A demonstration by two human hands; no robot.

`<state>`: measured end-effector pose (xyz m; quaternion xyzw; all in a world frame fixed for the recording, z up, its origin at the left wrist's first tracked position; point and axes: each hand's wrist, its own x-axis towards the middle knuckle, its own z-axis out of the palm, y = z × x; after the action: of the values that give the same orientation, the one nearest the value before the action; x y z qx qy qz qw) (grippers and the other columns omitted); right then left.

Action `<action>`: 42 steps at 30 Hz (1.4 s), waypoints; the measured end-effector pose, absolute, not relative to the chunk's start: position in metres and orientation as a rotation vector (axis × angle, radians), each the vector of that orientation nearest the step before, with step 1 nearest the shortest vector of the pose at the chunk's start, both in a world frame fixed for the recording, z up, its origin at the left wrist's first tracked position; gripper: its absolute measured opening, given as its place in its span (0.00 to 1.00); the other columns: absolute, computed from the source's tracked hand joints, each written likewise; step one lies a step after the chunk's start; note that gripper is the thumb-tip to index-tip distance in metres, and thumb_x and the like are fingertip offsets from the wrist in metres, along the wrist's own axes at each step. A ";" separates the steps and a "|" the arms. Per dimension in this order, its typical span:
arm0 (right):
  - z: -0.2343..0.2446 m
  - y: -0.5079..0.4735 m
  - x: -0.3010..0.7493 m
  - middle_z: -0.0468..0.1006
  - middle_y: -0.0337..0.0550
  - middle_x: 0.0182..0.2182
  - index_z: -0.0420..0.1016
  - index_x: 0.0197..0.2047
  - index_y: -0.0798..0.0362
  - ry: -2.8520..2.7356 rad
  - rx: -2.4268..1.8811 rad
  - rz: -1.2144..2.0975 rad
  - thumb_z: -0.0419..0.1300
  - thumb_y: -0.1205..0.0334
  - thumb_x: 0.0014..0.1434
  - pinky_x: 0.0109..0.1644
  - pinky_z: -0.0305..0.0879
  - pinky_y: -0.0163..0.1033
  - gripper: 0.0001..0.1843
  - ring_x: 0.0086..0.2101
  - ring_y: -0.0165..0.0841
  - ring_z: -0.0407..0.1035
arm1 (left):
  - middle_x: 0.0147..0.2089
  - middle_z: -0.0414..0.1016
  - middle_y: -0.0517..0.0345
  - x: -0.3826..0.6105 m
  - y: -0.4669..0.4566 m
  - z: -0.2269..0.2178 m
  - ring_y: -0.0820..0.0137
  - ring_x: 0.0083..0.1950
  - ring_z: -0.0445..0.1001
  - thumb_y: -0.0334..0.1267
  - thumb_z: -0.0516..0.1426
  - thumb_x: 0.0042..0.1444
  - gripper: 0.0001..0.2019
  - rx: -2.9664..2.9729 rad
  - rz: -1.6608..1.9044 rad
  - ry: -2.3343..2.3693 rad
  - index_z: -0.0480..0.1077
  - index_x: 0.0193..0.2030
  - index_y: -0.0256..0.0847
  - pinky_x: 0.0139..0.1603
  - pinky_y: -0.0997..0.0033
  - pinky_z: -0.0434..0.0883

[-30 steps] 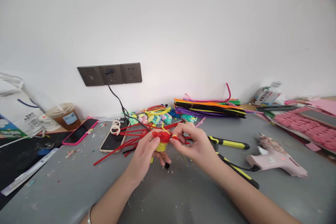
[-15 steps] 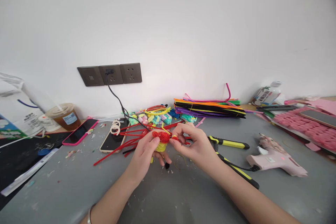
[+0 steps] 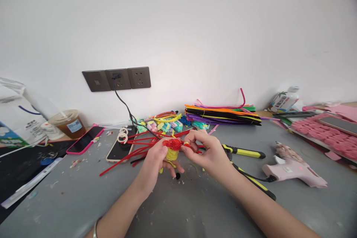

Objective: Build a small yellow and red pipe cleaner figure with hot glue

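My left hand (image 3: pixel 152 165) is closed around a small red and yellow pipe-cleaner figure (image 3: pixel 172 149), held just above the grey table (image 3: pixel 83 193). My right hand (image 3: pixel 208 153) pinches a red pipe-cleaner end at the figure's right side, fingers pressed together. Loose red pipe cleaners (image 3: pixel 134 147) lie on the table right behind both hands. A small black bead (image 3: pixel 177 175) lies below the figure.
Yellow-handled pliers (image 3: pixel 245 152) and a pink glue gun (image 3: pixel 292 171) lie to the right. A stack of coloured pipe cleaners (image 3: pixel 223 114) sits by the wall. Two phones (image 3: pixel 85 139) (image 3: pixel 119 148), a drink cup (image 3: pixel 68 122) and a pink tray (image 3: pixel 323 134) are around.
The figure has turned slightly in my left hand, showing more of its yellow part. Both hands stay in nearly the same place.
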<state>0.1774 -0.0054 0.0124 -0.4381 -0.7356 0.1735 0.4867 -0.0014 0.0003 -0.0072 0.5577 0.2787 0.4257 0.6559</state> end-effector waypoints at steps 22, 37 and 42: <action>0.000 0.002 0.177 0.66 0.35 0.27 0.65 0.38 0.50 -1.611 -1.126 0.877 0.60 0.53 0.60 0.32 0.59 0.37 0.11 0.29 0.32 0.61 | 0.45 0.72 0.49 0.004 0.003 0.003 0.66 0.36 0.77 0.60 0.62 0.53 0.28 0.865 0.873 0.625 0.76 0.47 0.37 0.22 0.76 0.75; -0.009 0.009 0.176 0.71 0.30 0.25 0.61 0.51 0.48 -1.335 -1.004 1.141 0.73 0.51 0.47 0.30 0.62 0.36 0.33 0.25 0.29 0.65 | 0.46 0.75 0.48 0.006 -0.001 0.000 0.67 0.38 0.77 0.53 0.61 0.58 0.22 0.799 0.891 0.587 0.76 0.48 0.36 0.33 0.72 0.78; -0.006 0.007 0.174 0.73 0.33 0.28 0.62 0.52 0.47 -1.278 -0.986 1.137 0.75 0.51 0.44 0.31 0.67 0.38 0.37 0.28 0.32 0.69 | 0.48 0.75 0.47 0.008 -0.006 0.000 0.61 0.46 0.76 0.54 0.61 0.58 0.22 0.794 0.894 0.538 0.75 0.48 0.37 0.40 0.67 0.77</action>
<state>0.1738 0.0073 -0.0061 -0.4168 -0.5401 0.4805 0.5511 0.0082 -0.0058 0.0004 0.3690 0.2499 0.4156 0.7929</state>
